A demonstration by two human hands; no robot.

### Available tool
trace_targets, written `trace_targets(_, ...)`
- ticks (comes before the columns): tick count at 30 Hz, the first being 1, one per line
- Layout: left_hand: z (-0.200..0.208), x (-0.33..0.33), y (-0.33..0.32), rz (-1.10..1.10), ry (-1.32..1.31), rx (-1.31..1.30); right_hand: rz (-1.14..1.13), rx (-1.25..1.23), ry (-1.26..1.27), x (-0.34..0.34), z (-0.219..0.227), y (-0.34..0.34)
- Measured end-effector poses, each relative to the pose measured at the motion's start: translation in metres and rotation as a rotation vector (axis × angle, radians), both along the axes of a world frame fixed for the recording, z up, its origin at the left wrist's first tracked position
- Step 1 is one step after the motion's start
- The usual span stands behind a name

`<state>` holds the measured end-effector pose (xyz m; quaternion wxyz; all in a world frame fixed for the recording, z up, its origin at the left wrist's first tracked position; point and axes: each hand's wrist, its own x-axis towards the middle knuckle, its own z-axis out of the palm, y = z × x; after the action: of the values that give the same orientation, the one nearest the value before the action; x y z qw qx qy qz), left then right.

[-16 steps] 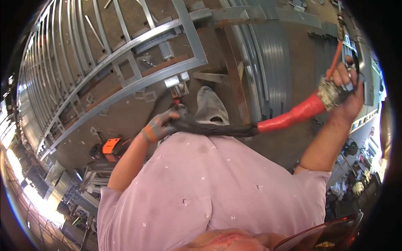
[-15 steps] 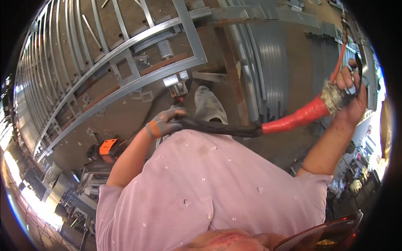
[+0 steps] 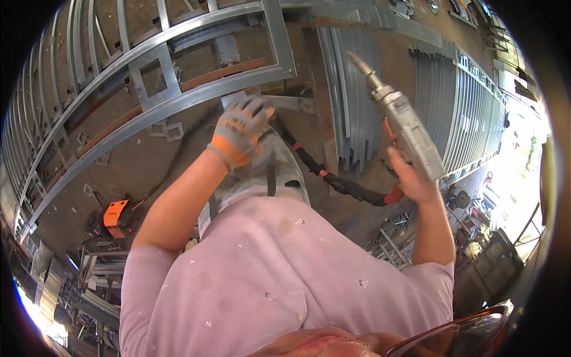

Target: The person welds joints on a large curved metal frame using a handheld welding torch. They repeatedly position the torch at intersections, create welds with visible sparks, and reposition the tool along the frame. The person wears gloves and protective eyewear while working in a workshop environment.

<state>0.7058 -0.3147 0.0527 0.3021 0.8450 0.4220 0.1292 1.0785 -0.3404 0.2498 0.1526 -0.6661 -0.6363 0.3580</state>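
1. Right hand (image 3: 415, 180): bare, fingers closed around a grey gun-shaped tool (image 3: 410, 128).
2. Tool: at the person's right, raised, tapered nozzle pointing forward and leftward.
3. Cable (image 3: 352, 189): black, red-banded, sagging between the hands.
4. Left hand (image 3: 241, 131): gloved, fingers partly extended, blurred; cannot tell whether anything is gripped.
5. Metal frame (image 3: 278, 44): just beyond the left hand.
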Motion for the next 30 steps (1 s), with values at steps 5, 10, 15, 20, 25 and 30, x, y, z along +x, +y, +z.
trace_targets(5,-0.021,0.041,0.053,0.092,0.282,0.187,-0.053,-0.043,0.063,-0.012,-0.022,0.001)
trace_targets(10,-0.031,0.046,0.06,0.07,0.36,0.27,-0.077,-0.039,0.025,-0.016,-0.035,0.003)
trace_targets(15,-0.035,0.037,0.06,0.069,0.221,0.276,0.026,-0.16,-0.048,-0.03,-0.047,0.014)
trace_targets(20,-0.025,0.002,0.057,0.117,0.027,0.367,0.245,-0.111,-0.098,-0.033,-0.069,0.023)
trace_targets(25,-0.036,-0.065,0.041,0.25,0.004,0.499,0.259,-0.108,-0.123,-0.047,-0.079,0.031)
trace_targets(30,-0.054,-0.122,0.016,0.278,0.049,0.544,0.303,-0.118,-0.122,-0.054,-0.082,0.037)
